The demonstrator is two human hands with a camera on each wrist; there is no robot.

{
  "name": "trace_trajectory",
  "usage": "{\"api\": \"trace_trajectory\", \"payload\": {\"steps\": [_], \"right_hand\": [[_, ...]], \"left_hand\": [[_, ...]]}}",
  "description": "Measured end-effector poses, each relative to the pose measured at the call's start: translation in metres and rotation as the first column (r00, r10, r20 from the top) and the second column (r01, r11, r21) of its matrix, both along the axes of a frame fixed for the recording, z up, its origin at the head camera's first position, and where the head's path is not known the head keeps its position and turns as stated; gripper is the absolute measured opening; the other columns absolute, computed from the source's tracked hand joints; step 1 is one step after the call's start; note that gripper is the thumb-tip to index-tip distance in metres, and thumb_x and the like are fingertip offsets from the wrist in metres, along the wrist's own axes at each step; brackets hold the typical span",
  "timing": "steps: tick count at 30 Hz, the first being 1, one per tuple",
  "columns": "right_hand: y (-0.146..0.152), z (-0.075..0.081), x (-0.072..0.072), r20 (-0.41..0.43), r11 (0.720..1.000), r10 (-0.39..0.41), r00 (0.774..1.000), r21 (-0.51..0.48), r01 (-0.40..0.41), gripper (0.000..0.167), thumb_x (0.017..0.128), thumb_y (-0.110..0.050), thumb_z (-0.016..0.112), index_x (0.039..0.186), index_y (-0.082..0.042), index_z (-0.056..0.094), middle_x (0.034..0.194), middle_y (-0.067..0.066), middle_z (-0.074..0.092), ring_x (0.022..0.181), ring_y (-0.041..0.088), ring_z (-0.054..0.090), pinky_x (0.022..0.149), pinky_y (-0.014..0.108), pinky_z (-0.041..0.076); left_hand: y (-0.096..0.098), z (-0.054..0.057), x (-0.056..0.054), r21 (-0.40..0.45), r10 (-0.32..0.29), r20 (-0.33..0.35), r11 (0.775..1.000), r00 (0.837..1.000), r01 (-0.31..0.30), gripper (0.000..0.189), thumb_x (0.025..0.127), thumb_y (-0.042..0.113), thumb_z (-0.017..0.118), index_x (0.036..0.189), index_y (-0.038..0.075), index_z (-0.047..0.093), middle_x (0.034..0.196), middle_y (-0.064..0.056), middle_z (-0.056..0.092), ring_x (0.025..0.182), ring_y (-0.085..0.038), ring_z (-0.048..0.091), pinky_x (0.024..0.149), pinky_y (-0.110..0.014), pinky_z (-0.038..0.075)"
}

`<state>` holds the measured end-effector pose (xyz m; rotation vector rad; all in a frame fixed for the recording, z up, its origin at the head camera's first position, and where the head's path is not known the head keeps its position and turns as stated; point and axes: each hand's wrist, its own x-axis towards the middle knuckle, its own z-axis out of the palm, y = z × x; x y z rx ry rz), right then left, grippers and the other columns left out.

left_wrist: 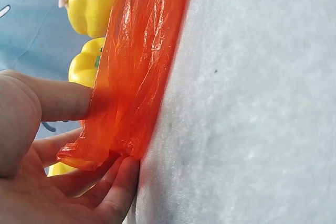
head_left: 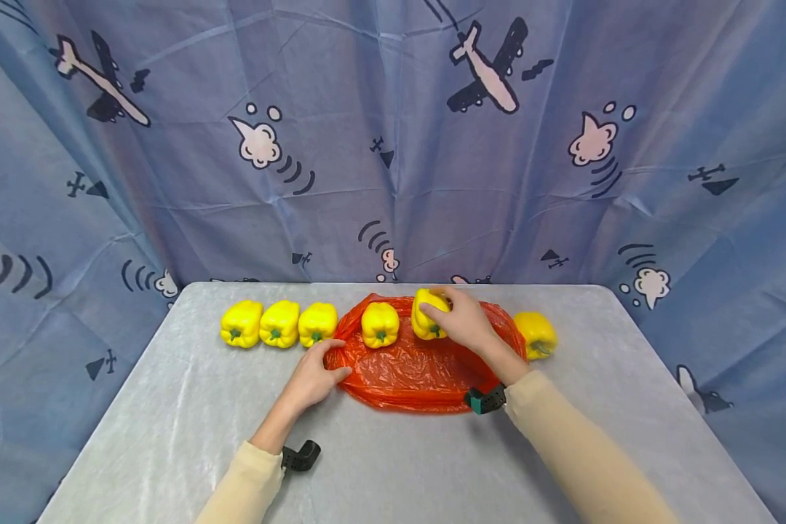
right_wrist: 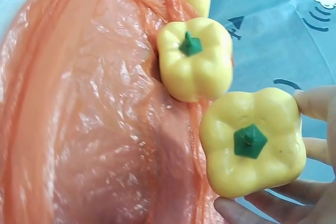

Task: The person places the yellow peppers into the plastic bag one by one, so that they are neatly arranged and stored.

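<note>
In the head view a red plastic bag [head_left: 406, 371] lies spread on the table with its mouth held wide. My left hand [head_left: 313, 380] grips the bag's left edge, the thin film between thumb and fingers [left_wrist: 118, 192]. Over the bag's far right part, my right hand [head_left: 466, 320] holds a yellow bell pepper [head_left: 423, 320] by its sides; its green stem faces the right wrist camera. Another yellow bell pepper [head_left: 380, 325] sits at the bag's far side, left of the held one. Whether the held pepper touches the bag is unclear.
Three yellow bell peppers stand in a row left of the bag, the nearest bell pepper [head_left: 318, 322] close to my left hand. One more bell pepper [head_left: 537, 333] lies beyond the bag's right edge. A blue patterned curtain [head_left: 340, 145] hangs behind the pale table [head_left: 183, 407].
</note>
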<state>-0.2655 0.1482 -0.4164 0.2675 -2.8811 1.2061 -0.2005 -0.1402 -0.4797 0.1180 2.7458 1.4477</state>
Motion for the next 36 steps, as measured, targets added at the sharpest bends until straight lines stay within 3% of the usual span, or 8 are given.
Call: {"api": "trace_trajectory", "payload": {"steps": [22,30,36], "right_hand": [[-0.020,-0.025,-0.012,0.098,0.996,0.029,0.995,0.087,-0.037,0.060,0.101,-0.041,0.060,0.145,-0.002,0.051,0.142,0.019,0.057,0.126,0.035,0.054,0.109,0.053,0.042],[-0.019,-0.022,-0.008,0.148,0.997,0.044,0.988,0.059,-0.053,0.064,0.101,-0.043,0.060,0.151,-0.005,0.045,0.148,0.018,0.052,0.127,0.035,0.052,0.111,0.053,0.040],[-0.011,-0.012,-0.003,0.161,0.994,0.041,0.986,0.097,-0.057,0.065,0.102,-0.043,0.058,0.152,-0.003,0.043,0.151,0.019,0.048,0.136,0.037,0.047,0.113,0.055,0.037]], "left_hand": [[0.000,-0.001,0.000,-0.002,-0.001,0.003,1.000,1.000,0.001,0.050,0.088,0.011,0.077,0.135,0.006,0.061,0.143,-0.020,0.054,0.137,-0.039,0.046,0.114,-0.056,0.034],[0.000,-0.001,0.000,0.009,-0.001,0.007,1.000,1.000,0.001,0.050,0.088,0.011,0.077,0.135,0.006,0.061,0.143,-0.020,0.054,0.138,-0.038,0.044,0.115,-0.055,0.033],[-0.001,-0.001,-0.001,0.003,0.001,0.016,1.000,1.000,-0.001,0.050,0.088,0.012,0.077,0.135,0.007,0.061,0.144,-0.020,0.054,0.137,-0.038,0.045,0.114,-0.055,0.034]]}}
